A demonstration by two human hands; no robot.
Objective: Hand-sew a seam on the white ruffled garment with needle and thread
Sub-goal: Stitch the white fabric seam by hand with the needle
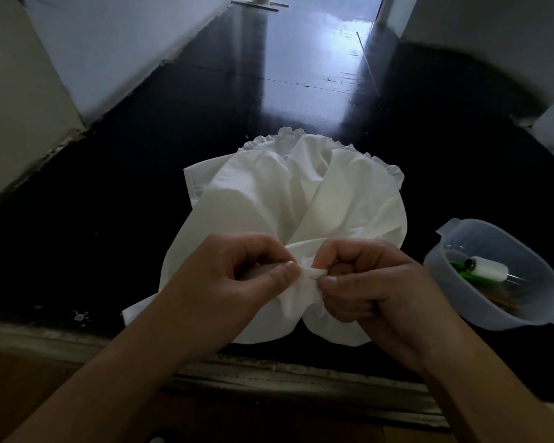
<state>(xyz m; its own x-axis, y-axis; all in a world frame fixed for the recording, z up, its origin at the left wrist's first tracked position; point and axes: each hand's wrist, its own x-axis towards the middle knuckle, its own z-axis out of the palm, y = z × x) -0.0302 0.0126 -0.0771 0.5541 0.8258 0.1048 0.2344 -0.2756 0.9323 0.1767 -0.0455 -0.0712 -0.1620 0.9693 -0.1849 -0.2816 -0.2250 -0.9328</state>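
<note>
Left hand (256, 273): fingers curled, thumb and forefinger pinching a small fold of the white ruffled garment (301, 193) just beside the right hand.
Fold between the hands: a bunched edge of cloth, held taut from both sides; a thin dark line there may be the needle, but it is too small to be sure.
Right hand (362, 279): fingers curled, thumb and forefinger pinching the same fold from the other side; whether it also holds a needle cannot be told.
Garment: spreads from both hands out over the dark floor (109, 219), ruffled edge on its far side.
Bowl (480, 318): clear plastic, to the right of the right hand, apart from it; holds a white thread spool (490, 269) and green-handled items.
Progress: sewing looks under way at the pinched spot; no finished stitches or trailing thread can be seen, so how much seam remains cannot be judged.
</note>
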